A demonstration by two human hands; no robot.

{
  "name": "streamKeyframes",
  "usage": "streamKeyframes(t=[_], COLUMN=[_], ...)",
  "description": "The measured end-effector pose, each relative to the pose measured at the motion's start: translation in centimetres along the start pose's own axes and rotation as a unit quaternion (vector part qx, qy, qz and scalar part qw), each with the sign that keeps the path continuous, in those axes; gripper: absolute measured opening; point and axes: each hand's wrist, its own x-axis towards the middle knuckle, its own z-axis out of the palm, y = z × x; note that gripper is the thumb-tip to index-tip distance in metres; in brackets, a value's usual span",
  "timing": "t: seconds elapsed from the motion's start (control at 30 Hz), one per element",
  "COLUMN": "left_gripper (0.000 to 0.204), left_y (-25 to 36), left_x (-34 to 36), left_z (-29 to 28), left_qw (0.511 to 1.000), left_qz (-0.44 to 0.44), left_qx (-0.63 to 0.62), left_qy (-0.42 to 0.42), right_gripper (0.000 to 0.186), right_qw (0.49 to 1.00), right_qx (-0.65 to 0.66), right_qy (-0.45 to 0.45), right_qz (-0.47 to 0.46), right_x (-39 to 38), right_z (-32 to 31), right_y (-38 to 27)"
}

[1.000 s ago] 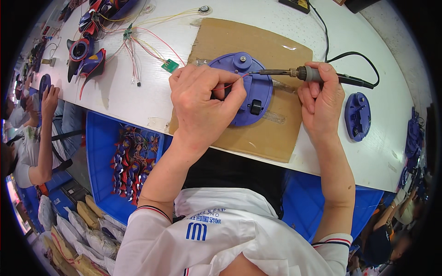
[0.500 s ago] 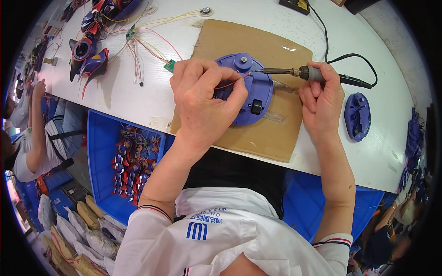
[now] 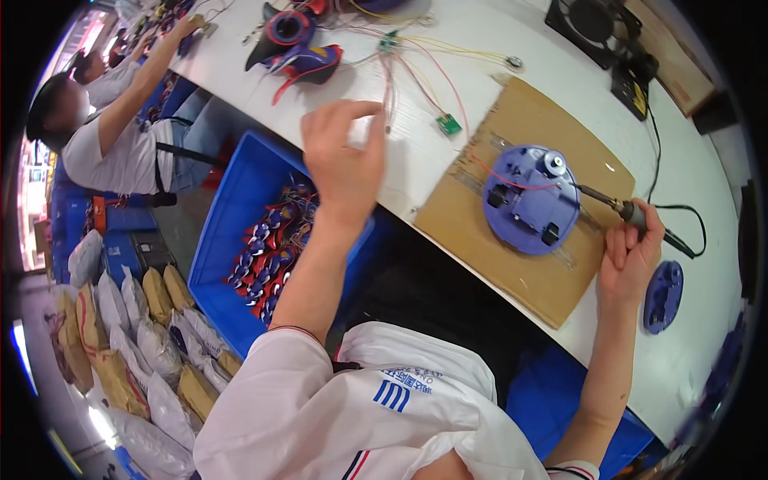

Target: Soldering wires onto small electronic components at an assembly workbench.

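Note:
My right hand (image 3: 628, 248) grips a soldering iron (image 3: 634, 214) by its grey handle, its tip pointing at the edge of a round purple plastic base (image 3: 528, 220). Two black wheels and a silver-topped post sit on that base, which lies on a cardboard sheet (image 3: 552, 292). A red wire (image 3: 500, 172) runs across the base toward a small green circuit board (image 3: 449, 124) on the table. My left hand (image 3: 344, 156) is raised off to the left, slightly blurred, thumb and fingers apart with nothing between them. Wires also join a second green board (image 3: 389, 42).
A smaller purple part (image 3: 664, 298) lies right of my right hand. Red-and-blue toy shells (image 3: 300, 52) sit at the back left. A black fan (image 3: 588, 20) stands at the back right. Below the table edge, a blue bin (image 3: 212, 264) holds several toy parts. A co-worker (image 3: 120, 136) sits left.
My left hand has let go of the red wire and moved left, away from the base. The view has turned, and the iron's tip now points at the base's right edge.

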Motion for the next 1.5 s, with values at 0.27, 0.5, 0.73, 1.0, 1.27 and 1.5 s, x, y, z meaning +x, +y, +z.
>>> streamKeyframes(t=[0.27, 0.5, 0.73, 1.0, 1.27, 1.5], left_gripper=[0.016, 0.016, 0.017, 0.011, 0.042, 0.034], left_y=[-4.0, -4.0, -3.6, -1.1, -2.7, -0.2], left_x=[1.3, 5.1, 2.4, 5.9, 15.6, 15.4], left_z=[-1.4, 2.8, 1.8, 2.9, 14.8, 15.3], left_qw=[0.995, 0.993, 0.983, 0.992, 0.951, 0.991], left_qz=[-0.091, -0.044, 0.121, 0.102, -0.150, 0.003], left_qx=[-0.017, -0.096, -0.036, -0.069, 0.175, 0.027], left_qy=[-0.048, -0.046, -0.136, -0.034, -0.204, -0.127], right_gripper=[0.023, 0.023, 0.023, 0.022, 0.021, 0.021], right_qw=[1.000, 0.999, 1.000, 0.999, 0.999, 0.999], right_qx=[0.001, 0.006, 0.007, 0.006, 0.008, 0.011], right_qy=[0.025, 0.043, 0.027, 0.044, 0.048, 0.042], right_qz=[-0.012, -0.017, -0.005, 0.003, 0.023, 0.025], right_x=[0.2, 0.0, -0.3, -0.2, -0.4, -0.3], right_z=[0.2, 1.1, 0.9, 1.1, 1.5, 1.3], right_y=[0.1, 0.1, -0.2, -0.3, -0.4, -0.4])
